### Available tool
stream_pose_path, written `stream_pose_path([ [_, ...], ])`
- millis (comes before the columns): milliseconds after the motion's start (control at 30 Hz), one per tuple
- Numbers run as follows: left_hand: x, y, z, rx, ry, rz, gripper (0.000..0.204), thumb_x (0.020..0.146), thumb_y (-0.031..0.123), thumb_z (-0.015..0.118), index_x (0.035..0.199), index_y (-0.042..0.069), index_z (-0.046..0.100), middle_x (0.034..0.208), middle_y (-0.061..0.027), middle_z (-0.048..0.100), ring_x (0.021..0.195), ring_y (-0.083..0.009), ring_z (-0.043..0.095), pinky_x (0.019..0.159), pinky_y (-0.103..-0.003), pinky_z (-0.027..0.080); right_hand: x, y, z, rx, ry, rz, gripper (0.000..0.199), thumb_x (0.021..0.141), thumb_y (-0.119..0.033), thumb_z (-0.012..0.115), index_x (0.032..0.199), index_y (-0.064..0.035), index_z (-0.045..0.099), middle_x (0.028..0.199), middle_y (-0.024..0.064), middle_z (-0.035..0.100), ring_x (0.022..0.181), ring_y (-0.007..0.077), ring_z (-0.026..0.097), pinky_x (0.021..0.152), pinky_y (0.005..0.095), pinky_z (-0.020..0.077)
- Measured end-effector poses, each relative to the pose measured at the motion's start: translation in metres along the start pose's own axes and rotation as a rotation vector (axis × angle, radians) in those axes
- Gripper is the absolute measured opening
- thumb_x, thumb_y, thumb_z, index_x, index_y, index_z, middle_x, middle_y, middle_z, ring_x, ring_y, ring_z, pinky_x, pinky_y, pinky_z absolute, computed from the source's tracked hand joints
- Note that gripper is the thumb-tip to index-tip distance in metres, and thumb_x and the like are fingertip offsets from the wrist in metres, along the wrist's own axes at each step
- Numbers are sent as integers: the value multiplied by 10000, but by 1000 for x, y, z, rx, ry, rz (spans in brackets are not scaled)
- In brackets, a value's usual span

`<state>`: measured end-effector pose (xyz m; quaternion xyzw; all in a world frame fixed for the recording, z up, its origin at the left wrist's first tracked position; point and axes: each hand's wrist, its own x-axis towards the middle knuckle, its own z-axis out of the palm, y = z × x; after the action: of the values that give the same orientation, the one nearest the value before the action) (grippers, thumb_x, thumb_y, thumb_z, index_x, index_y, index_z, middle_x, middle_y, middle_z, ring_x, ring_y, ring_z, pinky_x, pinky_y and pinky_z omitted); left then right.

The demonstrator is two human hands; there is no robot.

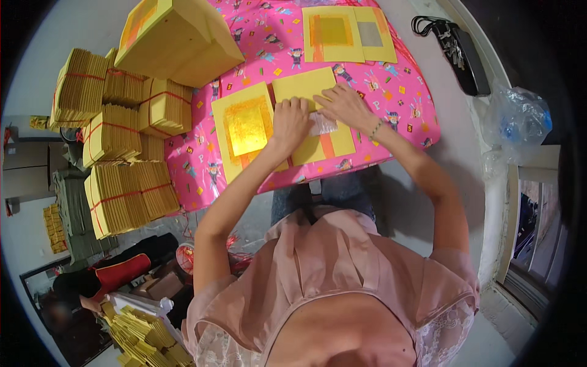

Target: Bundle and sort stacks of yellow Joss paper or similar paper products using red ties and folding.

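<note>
My left hand (290,122) and my right hand (346,105) press down side by side on a yellow paper sheet (309,85) with an orange stripe and a silver foil patch (322,125) between the fingers. Just left of it lies another yellow sheet with a gold foil square (247,126). Both sheets rest on a table covered with a pink patterned cloth (391,92). A beaded bracelet sits on my right wrist.
Tied bundles of yellow paper (125,189) are stacked at the left, with a large yellow stack (180,37) above them. Two more foil sheets (348,33) lie at the far edge. A black key pouch (455,52) and plastic bag (516,119) sit right. Loose yellow papers (147,339) lie on the floor.
</note>
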<state>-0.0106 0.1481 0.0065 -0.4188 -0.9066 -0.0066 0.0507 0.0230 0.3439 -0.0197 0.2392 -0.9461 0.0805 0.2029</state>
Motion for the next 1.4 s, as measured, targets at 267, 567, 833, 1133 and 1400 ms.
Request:
stream_pose_path([
  [267,20,-18,-2,229,193,51,264,816,156,559,1072,93,566,923,-51,559,823,-224,581,677,-363,450,11,1,-17,40,176,128,281,887,-314,615,1045,-83,636,965,120,638,881,271,623,850,379,457],
  [567,28,25,-48,201,278,103,391,810,189,591,1193,111,567,1016,-43,548,869,-224,541,717,-364,435,-22,16,-75,1436,203,1076,401,965,-183,548,1310,-4,448,1168,89,591,1022,127,582,811,263,495],
  [833,-47,55,-35,-266,217,148,792,647,264,796,1336,85,450,1234,-162,492,1094,-314,498,865,-400,426,-154,59,-79,1106,224,1116,393,955,-105,533,1330,-42,437,1174,81,599,1006,128,580,815,274,493],
  [1133,-66,46,-2,-301,14,81,727,756,353,745,1341,54,434,1241,-168,500,1136,-337,481,957,-415,437,-97,13,-84,166,153,662,312,913,-158,567,1169,17,536,1027,178,641,891,329,648,760,386,512],
  [1400,-68,51,9,-171,93,103,530,865,304,623,1293,28,475,1270,-206,508,1152,-364,504,952,-430,453,-17,-18,-50,345,-255,718,363,890,-224,592,1157,16,536,803,144,686,844,316,670,724,422,511],
])
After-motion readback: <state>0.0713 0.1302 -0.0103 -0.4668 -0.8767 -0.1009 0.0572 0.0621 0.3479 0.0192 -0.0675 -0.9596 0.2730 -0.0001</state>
